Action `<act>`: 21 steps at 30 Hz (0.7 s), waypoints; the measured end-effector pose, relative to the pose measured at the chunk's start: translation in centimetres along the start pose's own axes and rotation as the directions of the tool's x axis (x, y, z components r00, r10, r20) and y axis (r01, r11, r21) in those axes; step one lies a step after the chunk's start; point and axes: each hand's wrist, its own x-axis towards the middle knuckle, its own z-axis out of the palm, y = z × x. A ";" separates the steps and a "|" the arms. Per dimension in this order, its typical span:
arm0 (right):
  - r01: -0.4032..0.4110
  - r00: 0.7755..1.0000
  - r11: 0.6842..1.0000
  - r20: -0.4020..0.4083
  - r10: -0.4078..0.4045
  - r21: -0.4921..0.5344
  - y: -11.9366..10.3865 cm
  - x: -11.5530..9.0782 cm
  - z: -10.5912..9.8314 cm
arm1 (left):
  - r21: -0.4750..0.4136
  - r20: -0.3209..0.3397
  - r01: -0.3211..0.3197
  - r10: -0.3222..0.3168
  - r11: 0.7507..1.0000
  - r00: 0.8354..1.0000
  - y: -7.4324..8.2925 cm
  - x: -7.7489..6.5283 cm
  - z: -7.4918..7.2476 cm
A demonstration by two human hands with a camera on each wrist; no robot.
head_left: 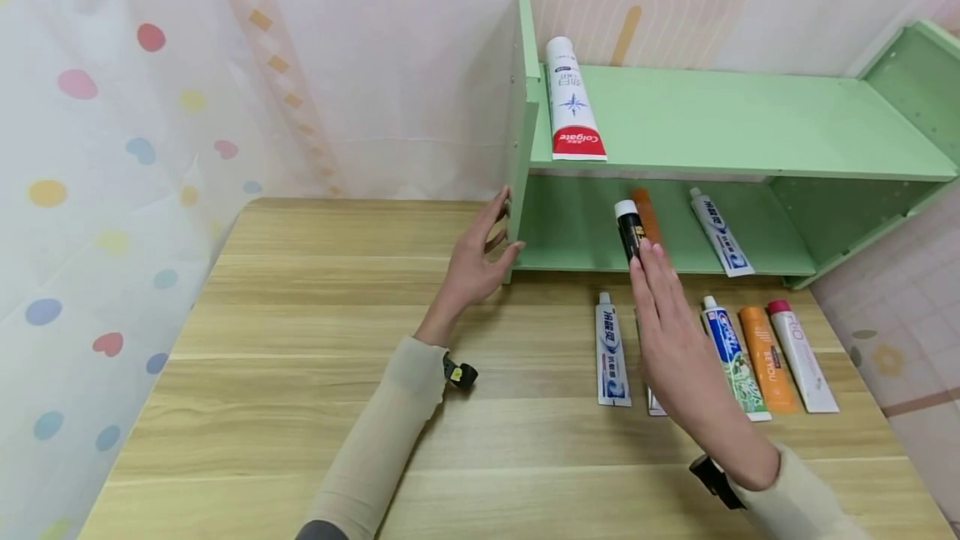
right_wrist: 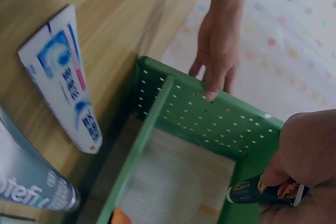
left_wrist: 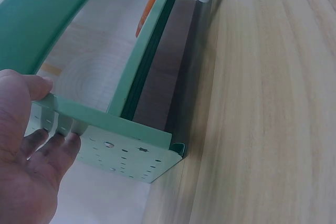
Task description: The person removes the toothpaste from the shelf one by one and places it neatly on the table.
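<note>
My left hand (head_left: 480, 261) grips the left side panel (left_wrist: 113, 148) of a green two-tier shelf (head_left: 750, 123), thumb inside and fingers outside. My right hand (head_left: 678, 348) pinches a black toothpaste tube (right_wrist: 268, 190) with a white cap, in front of the lower tier. The cap points toward the shelf's back; the hand hides the tube's rear part in the head view. Beside it on the lower tier lie an orange tube (head_left: 647, 215) and a white-and-blue tube (head_left: 720, 232). A white-and-red Colgate tube (head_left: 573, 107) lies at the left of the upper tier.
On the wooden table (head_left: 300, 340), before the shelf, lie a white-and-blue tube (head_left: 612, 352), a Crest tube (head_left: 735, 361), an orange tube (head_left: 768, 361) and a white tube with a pink cap (head_left: 802, 357). A grey-blue tube (right_wrist: 31, 171) is partly hidden under my right hand in the head view.
</note>
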 end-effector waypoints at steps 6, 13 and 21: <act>-0.015 0.998 1.000 0.068 0.016 -0.011 -0.2 -0.5 1.0 | -0.001 0.003 0.021 -0.021 1.000 1.000 1.7 -0.2 0.0; -0.006 0.999 1.000 0.052 0.005 0.018 -0.5 -1.1 2.6 | 0.001 -0.005 0.035 -0.035 0.999 0.999 0.8 0.0 0.2; 0.008 0.996 1.000 0.085 -0.007 -0.016 -1.1 -1.8 3.8 | 0.014 -0.005 0.002 -0.001 1.000 1.000 0.0 0.0 0.0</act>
